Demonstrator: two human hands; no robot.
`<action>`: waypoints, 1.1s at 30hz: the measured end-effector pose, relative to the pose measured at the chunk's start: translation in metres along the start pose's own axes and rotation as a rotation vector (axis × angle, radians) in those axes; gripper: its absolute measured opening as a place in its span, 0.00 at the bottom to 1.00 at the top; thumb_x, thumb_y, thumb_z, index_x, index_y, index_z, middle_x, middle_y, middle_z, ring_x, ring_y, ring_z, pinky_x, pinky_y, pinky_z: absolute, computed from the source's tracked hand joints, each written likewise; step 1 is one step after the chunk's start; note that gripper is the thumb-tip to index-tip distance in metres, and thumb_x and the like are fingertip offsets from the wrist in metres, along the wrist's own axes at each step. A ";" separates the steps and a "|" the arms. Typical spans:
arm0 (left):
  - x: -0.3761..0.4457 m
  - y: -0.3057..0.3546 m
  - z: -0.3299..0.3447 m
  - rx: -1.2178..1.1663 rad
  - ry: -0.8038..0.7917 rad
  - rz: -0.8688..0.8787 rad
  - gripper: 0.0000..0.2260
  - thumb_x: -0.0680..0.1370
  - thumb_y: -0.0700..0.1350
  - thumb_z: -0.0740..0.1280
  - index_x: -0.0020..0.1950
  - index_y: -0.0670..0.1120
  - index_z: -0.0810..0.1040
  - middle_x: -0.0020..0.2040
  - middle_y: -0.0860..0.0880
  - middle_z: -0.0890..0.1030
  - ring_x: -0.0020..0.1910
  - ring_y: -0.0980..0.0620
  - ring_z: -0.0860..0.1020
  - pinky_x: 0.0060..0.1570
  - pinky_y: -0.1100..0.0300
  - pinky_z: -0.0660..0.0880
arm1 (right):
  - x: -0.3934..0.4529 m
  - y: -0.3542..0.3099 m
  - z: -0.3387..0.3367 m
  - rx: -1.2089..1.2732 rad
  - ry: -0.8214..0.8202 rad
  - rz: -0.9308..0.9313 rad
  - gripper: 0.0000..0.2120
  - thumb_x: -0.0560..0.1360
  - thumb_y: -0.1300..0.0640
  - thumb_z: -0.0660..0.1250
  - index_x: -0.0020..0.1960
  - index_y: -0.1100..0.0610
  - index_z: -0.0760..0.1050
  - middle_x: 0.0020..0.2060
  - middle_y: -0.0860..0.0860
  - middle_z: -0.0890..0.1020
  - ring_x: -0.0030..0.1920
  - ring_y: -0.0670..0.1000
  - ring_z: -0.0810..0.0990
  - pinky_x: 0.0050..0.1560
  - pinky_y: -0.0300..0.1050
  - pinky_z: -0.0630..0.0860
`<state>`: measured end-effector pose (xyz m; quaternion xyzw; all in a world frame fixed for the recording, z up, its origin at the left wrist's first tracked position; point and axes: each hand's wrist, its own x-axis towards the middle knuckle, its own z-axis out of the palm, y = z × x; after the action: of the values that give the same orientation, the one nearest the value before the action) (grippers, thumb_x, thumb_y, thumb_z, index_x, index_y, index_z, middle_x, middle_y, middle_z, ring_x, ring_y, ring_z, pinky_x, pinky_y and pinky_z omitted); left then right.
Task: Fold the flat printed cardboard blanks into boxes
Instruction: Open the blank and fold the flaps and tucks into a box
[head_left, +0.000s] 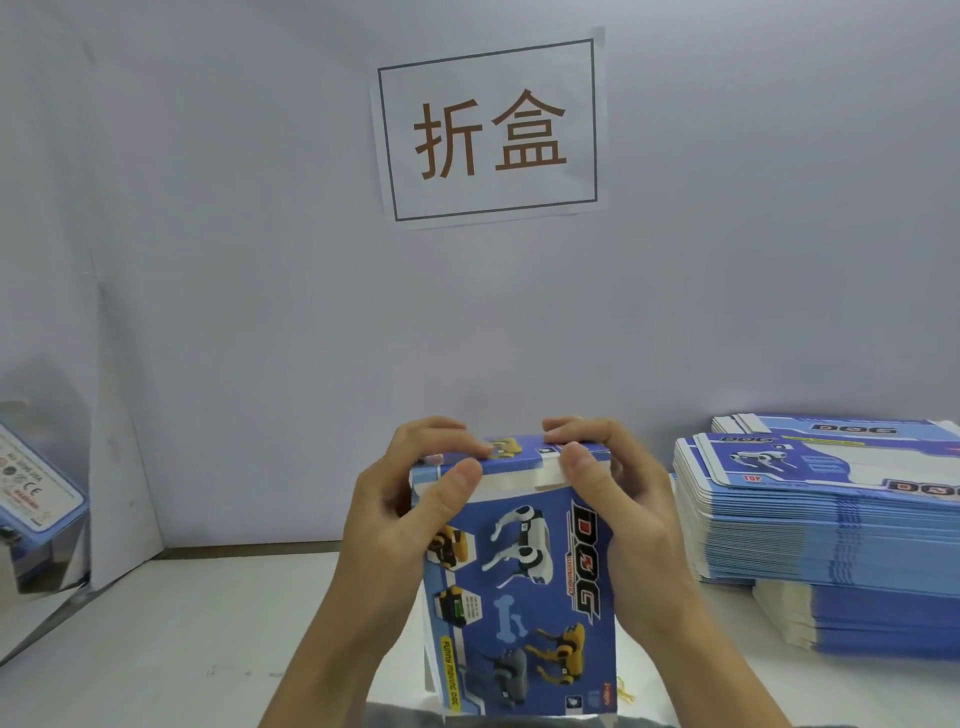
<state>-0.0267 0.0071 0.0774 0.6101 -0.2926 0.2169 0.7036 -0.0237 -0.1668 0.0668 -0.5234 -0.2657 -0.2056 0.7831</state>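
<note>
- a blue printed toy-dog box (519, 587), already formed, stands upright above the white counter (182, 639), close to the person.
- the left hand (410, 499) grips its upper left corner, fingers curled over the top flap, thumb on the front.
- the right hand (613, 493) grips the upper right corner likewise.
- a tall stack of flat blanks (831, 525) lies on the right of the counter.
- a paper sign (491, 130) hangs on the wall behind.

- Bright, even, cool-toned light; no hard shadows, only soft grey shade on the wall just above the box (519, 587).
- Slight motion blur at the box's top edge.
- Wide-angle bending left of the box, where a shiny panel (49, 551) reflects.
- Overall softness, print slightly fuzzy.
</note>
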 end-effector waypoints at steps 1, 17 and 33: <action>0.000 0.000 -0.002 -0.037 0.000 -0.017 0.19 0.67 0.63 0.77 0.47 0.50 0.85 0.59 0.50 0.79 0.61 0.44 0.79 0.44 0.57 0.81 | 0.000 0.000 0.000 0.000 -0.018 0.003 0.06 0.72 0.51 0.72 0.46 0.53 0.80 0.53 0.46 0.83 0.47 0.56 0.87 0.37 0.43 0.82; 0.001 -0.002 -0.003 -0.039 -0.004 -0.004 0.19 0.67 0.63 0.77 0.47 0.50 0.86 0.54 0.50 0.79 0.55 0.44 0.81 0.42 0.54 0.81 | 0.003 -0.014 -0.002 -0.007 -0.134 0.172 0.12 0.64 0.47 0.76 0.42 0.52 0.78 0.42 0.47 0.86 0.40 0.59 0.87 0.34 0.46 0.81; -0.004 -0.002 -0.011 -0.178 -0.252 -0.054 0.15 0.69 0.53 0.80 0.52 0.51 0.86 0.71 0.51 0.72 0.70 0.39 0.73 0.50 0.46 0.81 | 0.006 -0.003 -0.017 0.125 0.024 0.237 0.01 0.62 0.59 0.72 0.34 0.55 0.81 0.52 0.48 0.84 0.45 0.56 0.86 0.36 0.45 0.82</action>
<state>-0.0266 0.0173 0.0722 0.5753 -0.3799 0.0928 0.7184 -0.0170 -0.1839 0.0674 -0.4987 -0.2048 -0.1010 0.8361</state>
